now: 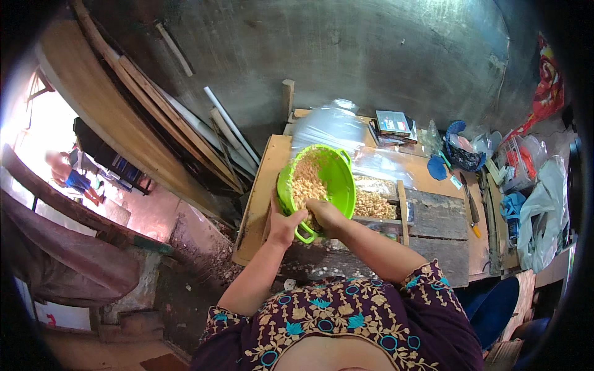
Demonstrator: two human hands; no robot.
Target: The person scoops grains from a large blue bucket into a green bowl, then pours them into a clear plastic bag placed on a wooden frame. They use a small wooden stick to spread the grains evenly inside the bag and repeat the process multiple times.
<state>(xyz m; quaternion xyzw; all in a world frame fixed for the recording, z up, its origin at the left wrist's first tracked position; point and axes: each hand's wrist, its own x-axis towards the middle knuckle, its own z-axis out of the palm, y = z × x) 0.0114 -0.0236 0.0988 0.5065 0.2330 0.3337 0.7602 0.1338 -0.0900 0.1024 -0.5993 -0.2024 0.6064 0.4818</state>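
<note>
A bright green plastic bowl with loop handles (pixel 339 176) is tilted over the near left part of the table. Pale tan, clumpy pieces (pixel 308 180) lie heaped along its left side; their exact kind is hard to tell. My left hand (pixel 283 224) is closed on the bowl's left near rim, thumb toward the inside. Reaching in over the near rim, my right hand (pixel 323 215) has its fingers curled down into the pieces, with the fingertips hidden. Right of the bowl, a shallow wooden frame (pixel 403 213) borders a layer of similar pieces (pixel 376 205).
Clear plastic sheeting (pixel 328 128) covers the table's far side, near stacked cases (pixel 393 122). A knife with an orange-tipped handle (pixel 470 207) lies right, beyond dark boards (pixel 436 213). Plastic bags (pixel 543 207) crowd the right edge. Long planks (pixel 142 86) lean left; another person (pixel 77 176) is outside.
</note>
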